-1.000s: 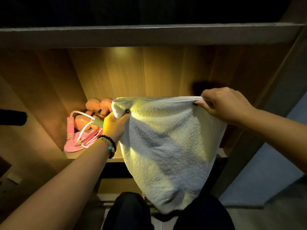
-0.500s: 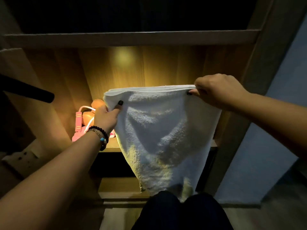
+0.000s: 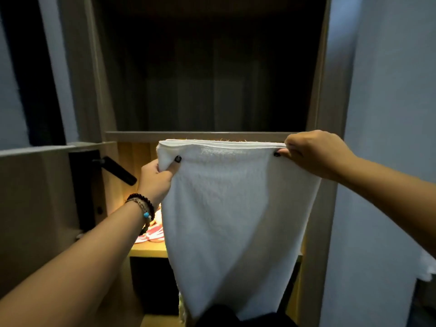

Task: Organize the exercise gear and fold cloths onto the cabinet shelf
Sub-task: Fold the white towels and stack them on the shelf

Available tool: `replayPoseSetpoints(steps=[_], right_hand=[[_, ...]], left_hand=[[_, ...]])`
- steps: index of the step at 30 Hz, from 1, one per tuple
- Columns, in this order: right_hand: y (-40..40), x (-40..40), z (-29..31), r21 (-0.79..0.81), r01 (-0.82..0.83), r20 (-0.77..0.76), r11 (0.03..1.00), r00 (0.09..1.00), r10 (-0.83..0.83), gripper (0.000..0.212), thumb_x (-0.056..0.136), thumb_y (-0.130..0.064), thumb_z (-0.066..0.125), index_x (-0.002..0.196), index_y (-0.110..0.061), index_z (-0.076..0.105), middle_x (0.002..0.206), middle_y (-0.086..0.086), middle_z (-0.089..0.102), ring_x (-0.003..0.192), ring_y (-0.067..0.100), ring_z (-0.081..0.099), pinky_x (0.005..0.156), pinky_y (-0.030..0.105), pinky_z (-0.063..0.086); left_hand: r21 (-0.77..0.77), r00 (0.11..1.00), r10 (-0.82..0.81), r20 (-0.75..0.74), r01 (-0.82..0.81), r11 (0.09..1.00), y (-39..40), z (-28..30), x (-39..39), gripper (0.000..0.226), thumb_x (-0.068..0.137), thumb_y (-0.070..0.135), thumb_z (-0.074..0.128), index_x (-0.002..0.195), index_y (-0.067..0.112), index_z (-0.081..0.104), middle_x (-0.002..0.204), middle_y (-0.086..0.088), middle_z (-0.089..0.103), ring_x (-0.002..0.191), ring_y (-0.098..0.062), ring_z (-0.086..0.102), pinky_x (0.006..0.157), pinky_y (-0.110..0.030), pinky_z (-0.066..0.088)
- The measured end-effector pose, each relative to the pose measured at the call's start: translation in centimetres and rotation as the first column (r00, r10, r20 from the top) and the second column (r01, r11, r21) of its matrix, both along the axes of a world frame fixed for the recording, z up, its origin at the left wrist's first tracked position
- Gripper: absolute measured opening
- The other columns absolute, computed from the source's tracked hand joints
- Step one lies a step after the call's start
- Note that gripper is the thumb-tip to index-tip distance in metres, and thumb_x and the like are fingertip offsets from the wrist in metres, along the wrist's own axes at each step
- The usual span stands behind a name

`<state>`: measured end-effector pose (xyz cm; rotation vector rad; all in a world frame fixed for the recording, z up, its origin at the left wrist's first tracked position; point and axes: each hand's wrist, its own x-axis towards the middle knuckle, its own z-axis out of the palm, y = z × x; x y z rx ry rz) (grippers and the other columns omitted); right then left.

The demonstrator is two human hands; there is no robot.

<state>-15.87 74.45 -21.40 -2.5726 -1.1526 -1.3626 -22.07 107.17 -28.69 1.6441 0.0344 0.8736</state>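
Dim grey-blue walls flank a tall wooden cabinet [image 3: 318, 90] whose upper compartment is dark, while the lower wooden shelf [image 3: 147, 250] glows under warm light. In front of that lit shelf hangs a white terry-cloth towel [image 3: 236, 220], already doubled, its layered edges running level along the top and its lower end tapering down towards the person's dark-clothed knees. It is held in the air, not touching the shelf.

The right hand [image 3: 316, 153] pinches the top right corner, thumb over the front and fingers curled behind. The left hand [image 3: 155, 178], with dark beaded bracelets [image 3: 142, 207] at the wrist, grips the top left corner the same way.

Behind the left wrist, a sliver of pink and white exercise gear [image 3: 152, 236] lies on the shelf; what it is cannot be told from here. A black handle [image 3: 119, 170] juts from the panel at left.

The step in hand looks like the next fold. To do it well, I would keep the top edge taut and level, bring one corner squarely onto the other so the edges match, and let the hanging end settle before laying the towel on the bare part of the shelf beside the gear.
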Motion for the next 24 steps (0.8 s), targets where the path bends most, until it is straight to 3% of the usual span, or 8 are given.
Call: replayPoseSetpoints(steps=[6,10,12,15,18,20,24], right_hand=[[-2.6,-4.4,4.8,0.132,-0.08,0.189,0.988,0.981,0.054,0.029,0.09,-0.033,0.062,0.08,-0.007,0.07,0.07,0.013,0.066,0.057,0.031,0.059,0.053,0.03,0.045],[-4.6,-8.3,7.5,0.226,-0.239,0.275,0.944,0.946,0.174,0.019,0.082,-0.027,0.073,0.083,-0.008,0.074,0.065,0.009,0.066,0.053,0.019,0.058,0.05,0.015,0.038],[-5.6,-10.1,7.8,0.291,-0.317,0.188,0.902,0.944,0.271,0.023,0.079,-0.038,0.072,0.084,-0.016,0.074,0.063,-0.005,0.062,0.052,0.007,0.053,0.048,0.005,0.035],[-6.0,-10.7,6.1,0.388,-0.354,-0.029,0.851,0.918,0.395,0.026,0.074,-0.046,0.073,0.082,-0.021,0.075,0.069,-0.01,0.068,0.059,0.005,0.058,0.049,0.01,0.041],[-4.9,-8.8,2.6,0.427,-0.278,-0.197,0.861,0.9,0.388,0.03,0.066,-0.046,0.075,0.076,-0.018,0.075,0.065,-0.002,0.069,0.055,0.002,0.053,0.051,0.018,0.04],[-3.7,-6.9,-0.8,0.433,-0.211,-0.309,0.876,0.878,0.365,0.025,0.065,-0.044,0.077,0.072,-0.02,0.074,0.06,-0.007,0.065,0.053,-0.003,0.052,0.051,0.011,0.037],[-0.9,-2.5,-8.8,0.417,-0.054,-0.522,0.907,0.803,0.288,0.015,0.071,-0.037,0.081,0.073,-0.024,0.073,0.067,-0.009,0.067,0.062,0.004,0.06,0.052,0.01,0.042]], left_hand=[[0.066,0.978,-0.007,0.21,-0.007,0.998,-2.3,5.7,-5.7,0.026,0.088,0.032,0.067,0.064,0.023,0.061,0.059,0.007,0.06,0.051,-0.001,0.056,0.044,-0.019,0.044],[0.147,0.95,-0.053,0.306,0.008,0.989,-3.6,9.1,-10.2,0.027,0.089,0.031,0.067,0.068,0.017,0.056,0.063,0.002,0.055,0.052,-0.008,0.05,0.044,-0.019,0.041],[0.165,0.945,-0.086,0.315,0.035,0.986,-3.9,9.7,-11.8,0.023,0.088,0.029,0.068,0.077,0.011,0.058,0.071,-0.006,0.057,0.057,-0.014,0.052,0.048,-0.022,0.043],[0.165,0.959,-0.121,0.255,0.08,0.983,-3.5,8.3,-12.4,0.02,0.087,0.029,0.068,0.082,0.01,0.063,0.077,-0.01,0.063,0.063,-0.019,0.06,0.054,-0.028,0.05],[0.133,0.987,-0.097,0.127,0.08,0.988,-2.8,4.6,-10.8,0.013,0.088,0.021,0.067,0.077,0.014,0.066,0.072,-0.002,0.068,0.061,-0.014,0.062,0.054,-0.028,0.05],[0.085,0.998,-0.066,0.017,0.064,0.994,-2.0,1.1,-8.9,0.013,0.087,0.017,0.067,0.075,0.012,0.065,0.07,-0.002,0.067,0.06,-0.015,0.059,0.053,-0.026,0.046],[0.053,0.969,0.028,-0.245,-0.015,0.998,-0.5,-6.7,-5.3,0.034,0.073,0.036,0.071,0.08,0.003,0.068,0.076,-0.011,0.067,0.067,-0.025,0.06,0.064,-0.034,0.046]])
